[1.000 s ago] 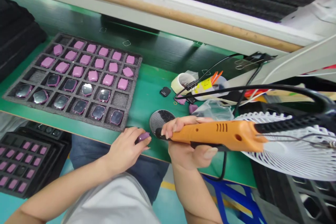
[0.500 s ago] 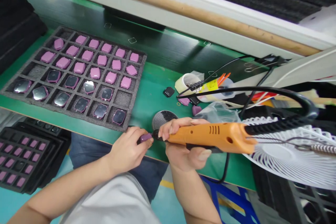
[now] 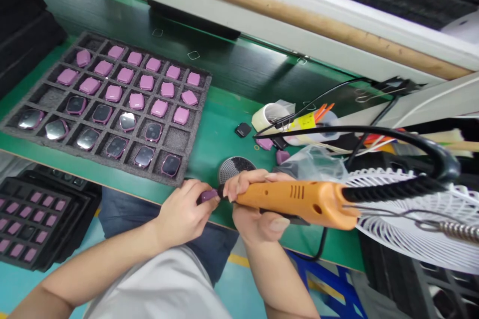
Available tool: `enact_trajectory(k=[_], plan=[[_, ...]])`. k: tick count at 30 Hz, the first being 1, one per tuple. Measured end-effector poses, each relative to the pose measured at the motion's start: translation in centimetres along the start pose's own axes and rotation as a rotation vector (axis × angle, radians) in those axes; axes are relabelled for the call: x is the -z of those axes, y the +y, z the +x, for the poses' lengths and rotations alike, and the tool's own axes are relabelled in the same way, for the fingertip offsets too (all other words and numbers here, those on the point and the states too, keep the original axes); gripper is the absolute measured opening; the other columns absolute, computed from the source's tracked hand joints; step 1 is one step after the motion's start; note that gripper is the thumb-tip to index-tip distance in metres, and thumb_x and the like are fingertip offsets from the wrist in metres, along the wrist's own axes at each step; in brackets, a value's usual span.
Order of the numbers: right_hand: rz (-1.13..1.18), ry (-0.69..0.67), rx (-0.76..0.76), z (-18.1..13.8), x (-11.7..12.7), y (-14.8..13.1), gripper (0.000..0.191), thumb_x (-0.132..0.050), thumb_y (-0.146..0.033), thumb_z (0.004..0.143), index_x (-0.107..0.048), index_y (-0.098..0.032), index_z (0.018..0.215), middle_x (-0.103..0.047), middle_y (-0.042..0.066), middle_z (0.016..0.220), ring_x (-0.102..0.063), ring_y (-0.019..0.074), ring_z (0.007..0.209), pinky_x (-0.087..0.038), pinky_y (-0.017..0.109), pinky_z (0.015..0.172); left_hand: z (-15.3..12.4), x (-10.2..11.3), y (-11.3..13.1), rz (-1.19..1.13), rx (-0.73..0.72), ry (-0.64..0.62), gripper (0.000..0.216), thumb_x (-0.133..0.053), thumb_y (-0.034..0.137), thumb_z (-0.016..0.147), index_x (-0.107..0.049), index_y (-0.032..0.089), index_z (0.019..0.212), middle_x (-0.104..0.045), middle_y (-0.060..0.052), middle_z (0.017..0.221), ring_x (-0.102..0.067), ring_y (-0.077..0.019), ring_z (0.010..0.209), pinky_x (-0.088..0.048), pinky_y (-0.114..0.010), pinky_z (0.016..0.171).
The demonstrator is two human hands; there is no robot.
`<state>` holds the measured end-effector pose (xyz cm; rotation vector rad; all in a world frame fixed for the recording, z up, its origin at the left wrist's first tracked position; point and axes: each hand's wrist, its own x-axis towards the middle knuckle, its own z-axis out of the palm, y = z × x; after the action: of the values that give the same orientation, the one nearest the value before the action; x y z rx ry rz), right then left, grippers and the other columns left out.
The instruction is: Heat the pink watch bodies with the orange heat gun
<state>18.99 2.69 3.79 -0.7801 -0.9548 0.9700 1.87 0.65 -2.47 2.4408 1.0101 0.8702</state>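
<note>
My left hand point(image 3: 187, 212) is closed around a purple watch case point(image 3: 208, 195), holding it on its side near the front edge of the green bench. Wrapped in my right hand point(image 3: 254, 204) is an orange electric screwdriver point(image 3: 295, 199), lying nearly level with its tip pointing left at the watch case. The tip meets or nearly meets the case; my fingers hide the exact contact. Just behind my hands sits a round perforated metal dish point(image 3: 236, 167). To the left, a grey foam tray point(image 3: 175, 138) holds purple watch cases, some showing dark, glossy faces.
A black cable point(image 3: 396, 132) arches from the screwdriver's back end. A white slatted basket point(image 3: 411, 224) stands at right. Behind are a tape roll point(image 3: 270, 117), a black watch part point(image 3: 243, 130) and a plastic bag point(image 3: 318, 162). More foam trays point(image 3: 28, 219) are stacked lower left.
The back end of the screwdriver has dipped slightly and shifted a little left. My left hand keeps its hold on the watch case. The whole view has shifted slightly.
</note>
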Motion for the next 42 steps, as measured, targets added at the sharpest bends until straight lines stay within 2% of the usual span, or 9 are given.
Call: enact_trajectory(k=[10,14,18,21,24,26,30,36,42], plan=[[-0.026,-0.023,-0.005,0.2,-0.1,0.8,0.056,-0.085,-0.077,0.083,-0.063,-0.041,0.120,-0.066,-0.008,0.082,-0.060,0.0155,0.054,-0.056,0.034,0.051,-0.2,0.0,0.0,0.052,0.003,0.009,0.020,-0.069,0.021,0.107,-0.080,0.023,0.124,-0.072,-0.013,0.125,-0.065,-0.0275,0.111,-0.065,-0.040,0.086],[-0.021,-0.018,0.008,0.5,0.1,0.0,0.057,-0.081,-0.080,0.084,-0.064,-0.038,0.118,-0.067,-0.006,0.081,-0.061,0.0170,0.053,-0.057,0.036,0.050,-0.1,-0.1,0.1,0.063,0.007,0.021,0.020,-0.069,0.024,0.109,-0.078,0.023,0.126,-0.072,-0.012,0.123,-0.065,-0.0273,0.109,-0.065,-0.040,0.086],[-0.019,0.077,0.127,1.1,1.0,-1.3,0.048,-0.078,-0.073,0.091,-0.071,-0.037,0.121,-0.070,-0.004,0.081,-0.061,0.0167,0.054,-0.057,0.035,0.051,0.2,0.4,0.2,0.064,0.029,-0.014,0.027,-0.069,0.033,0.111,-0.073,0.021,0.135,-0.072,-0.015,0.128,-0.066,-0.0305,0.119,-0.065,-0.046,0.095],[-0.034,0.147,0.174,1.6,1.9,-1.3,0.046,-0.077,-0.070,0.092,-0.071,-0.033,0.118,-0.070,-0.004,0.077,-0.060,0.0161,0.050,-0.055,0.033,0.047,0.4,0.8,0.2,0.029,-0.017,-0.082,0.032,-0.061,0.024,0.111,-0.068,0.017,0.142,-0.071,-0.017,0.144,-0.065,-0.0340,0.134,-0.062,-0.051,0.104],[-0.067,0.197,0.145,1.8,2.3,-0.7,0.050,-0.077,-0.074,0.089,-0.067,-0.031,0.113,-0.069,-0.006,0.074,-0.058,0.0158,0.046,-0.051,0.031,0.044,0.4,0.9,0.1,0.009,-0.039,-0.082,0.032,-0.058,0.017,0.110,-0.068,0.016,0.140,-0.073,-0.017,0.143,-0.068,-0.0332,0.130,-0.061,-0.051,0.104],[-0.082,0.221,0.132,1.7,2.4,-0.4,0.053,-0.077,-0.077,0.087,-0.065,-0.031,0.111,-0.067,-0.007,0.073,-0.057,0.0156,0.045,-0.051,0.031,0.043,0.4,0.8,0.1,0.022,-0.022,-0.069,0.027,-0.063,0.026,0.112,-0.068,0.017,0.136,-0.074,-0.017,0.137,-0.070,-0.0327,0.125,-0.061,-0.050,0.101],[-0.067,0.217,0.120,1.5,2.4,-0.2,0.054,-0.078,-0.078,0.087,-0.065,-0.032,0.112,-0.068,-0.007,0.073,-0.057,0.0146,0.045,-0.051,0.031,0.043,0.5,0.9,0.1,0.040,-0.017,-0.079,0.034,-0.071,0.042,0.110,-0.069,0.015,0.132,-0.073,-0.018,0.134,-0.069,-0.0348,0.124,-0.063,-0.050,0.099],[-0.059,0.223,0.107,1.5,2.4,-0.2,0.054,-0.082,-0.077,0.084,-0.066,-0.032,0.110,-0.069,-0.008,0.073,-0.058,0.0146,0.045,-0.051,0.030,0.043,0.8,1.8,0.1,-0.025,-0.040,-0.137,0.029,-0.058,0.019,0.110,-0.069,0.017,0.137,-0.071,-0.019,0.146,-0.067,-0.0342,0.133,-0.061,-0.053,0.106],[-0.084,0.224,0.096,1.4,2.4,-0.3,0.055,-0.081,-0.078,0.083,-0.064,-0.033,0.110,-0.069,-0.008,0.073,-0.057,0.0153,0.045,-0.051,0.031,0.043,0.7,1.5,-0.1,-0.006,-0.075,-0.080,0.026,-0.061,0.020,0.111,-0.072,0.017,0.134,-0.075,-0.018,0.137,-0.070,-0.0316,0.123,-0.060,-0.049,0.098]])
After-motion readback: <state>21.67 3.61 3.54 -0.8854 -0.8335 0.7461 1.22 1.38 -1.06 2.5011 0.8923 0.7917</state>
